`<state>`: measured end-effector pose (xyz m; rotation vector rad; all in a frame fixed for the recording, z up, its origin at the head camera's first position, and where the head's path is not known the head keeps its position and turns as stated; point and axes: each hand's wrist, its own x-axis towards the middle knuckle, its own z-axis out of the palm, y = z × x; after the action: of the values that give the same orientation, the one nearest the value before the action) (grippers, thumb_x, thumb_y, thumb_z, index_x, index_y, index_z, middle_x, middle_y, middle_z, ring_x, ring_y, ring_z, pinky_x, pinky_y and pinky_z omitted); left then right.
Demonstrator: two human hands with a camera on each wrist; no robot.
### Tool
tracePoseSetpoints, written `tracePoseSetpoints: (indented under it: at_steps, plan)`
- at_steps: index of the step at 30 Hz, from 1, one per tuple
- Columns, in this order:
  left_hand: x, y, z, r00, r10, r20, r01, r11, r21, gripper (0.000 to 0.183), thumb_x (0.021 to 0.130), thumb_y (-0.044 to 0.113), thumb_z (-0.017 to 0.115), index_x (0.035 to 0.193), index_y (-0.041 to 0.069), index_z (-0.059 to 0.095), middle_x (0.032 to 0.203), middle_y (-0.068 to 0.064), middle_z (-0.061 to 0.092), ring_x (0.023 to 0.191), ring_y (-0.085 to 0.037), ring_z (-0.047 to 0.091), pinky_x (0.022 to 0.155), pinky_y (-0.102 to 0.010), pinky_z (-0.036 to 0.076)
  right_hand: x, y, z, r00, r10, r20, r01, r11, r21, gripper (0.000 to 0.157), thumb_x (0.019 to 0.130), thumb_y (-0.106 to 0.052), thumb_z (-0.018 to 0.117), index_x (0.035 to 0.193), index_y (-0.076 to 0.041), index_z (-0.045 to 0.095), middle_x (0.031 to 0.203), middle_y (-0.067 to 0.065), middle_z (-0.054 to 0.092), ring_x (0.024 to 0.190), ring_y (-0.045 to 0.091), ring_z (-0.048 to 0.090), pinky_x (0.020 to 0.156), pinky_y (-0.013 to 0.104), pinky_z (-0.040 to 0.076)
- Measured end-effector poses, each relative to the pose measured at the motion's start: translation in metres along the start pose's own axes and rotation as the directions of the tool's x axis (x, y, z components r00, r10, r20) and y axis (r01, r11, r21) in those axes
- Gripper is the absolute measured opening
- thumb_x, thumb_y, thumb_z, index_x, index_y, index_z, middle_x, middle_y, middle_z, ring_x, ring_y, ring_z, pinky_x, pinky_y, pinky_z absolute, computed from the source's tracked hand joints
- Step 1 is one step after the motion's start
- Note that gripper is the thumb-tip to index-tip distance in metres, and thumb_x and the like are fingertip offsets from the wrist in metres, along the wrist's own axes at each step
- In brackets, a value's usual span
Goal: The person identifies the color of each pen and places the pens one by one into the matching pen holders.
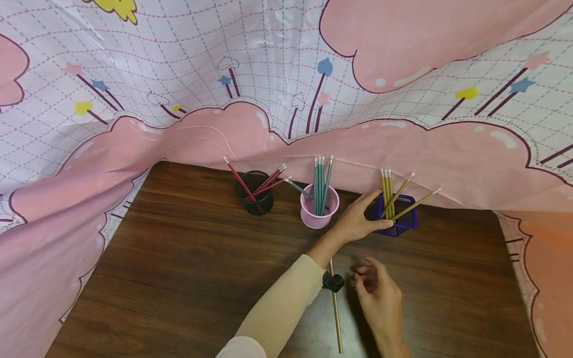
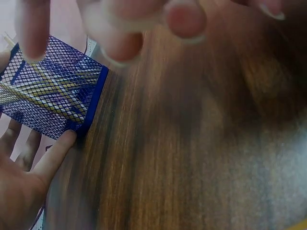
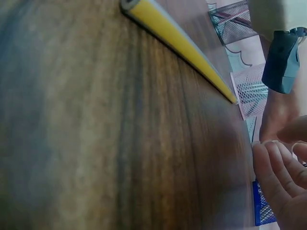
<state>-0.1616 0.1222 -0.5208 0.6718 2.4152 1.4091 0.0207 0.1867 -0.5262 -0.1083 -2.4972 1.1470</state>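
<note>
At the back right of the table stands a blue mesh pencil holder (image 1: 405, 221) with several yellow pencils (image 1: 387, 191) leaning in it. My left hand (image 1: 353, 221) grips it from the left, thumb along the front rim and fingers toward the back. The left wrist view shows that hand against the mesh, with blurred fingertips (image 2: 184, 21) across the top. My right hand (image 1: 380, 298) hovers in front of the holder, fingers loosely curled and holding nothing. A single yellow pencil (image 1: 336, 318) lies on the table left of it, partly hidden by the left wrist's black camera.
A pink mesh cup (image 1: 315, 221) with teal pencils stands left of the blue holder. Further left is a black mesh cup (image 1: 259, 206) with red pencils. Patterned cloth (image 1: 268, 74) hangs behind and beside the dark wooden table (image 1: 179, 263).
</note>
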Motion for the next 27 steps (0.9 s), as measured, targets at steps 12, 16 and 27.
tracePoseSetpoints:
  at_steps: [12,16,27]
  plan:
    - [0.002,0.002,0.004,1.000,0.012,0.001,-0.012,0.999,-0.048,0.086,0.083,0.050,0.076,0.155,0.034,0.033,0.152,0.007,0.042,0.134,-0.011,0.045,0.109,-0.037,0.039,-0.016,-0.004,0.008,0.978,0.106,0.181,-0.100,0.994,-0.038,0.058,0.075,0.007,0.079,0.128,-0.006,0.058,0.095,0.005,0.070,0.075,0.016,0.069,0.059,0.021,0.054]
    - [0.001,0.000,0.000,1.000,0.021,-0.003,-0.021,0.999,-0.047,0.086,0.083,0.049,0.077,0.155,0.031,0.034,0.152,0.005,0.043,0.134,-0.013,0.045,0.109,-0.036,0.038,-0.018,-0.011,0.016,0.978,0.040,0.205,-0.011,0.990,-0.143,0.060,0.069,0.006,0.084,0.124,-0.004,0.061,0.089,0.004,0.068,0.070,0.013,0.067,0.058,0.024,0.053]
    - [0.001,-0.001,0.000,1.000,0.026,0.001,-0.026,0.999,-0.042,0.086,0.083,0.046,0.079,0.155,0.030,0.034,0.152,0.006,0.043,0.135,-0.011,0.045,0.110,-0.035,0.037,-0.016,-0.028,0.023,0.976,0.072,0.207,0.004,0.938,-0.346,0.054,0.067,0.004,0.079,0.119,-0.004,0.063,0.077,0.005,0.061,0.060,0.018,0.059,0.053,0.042,0.051]
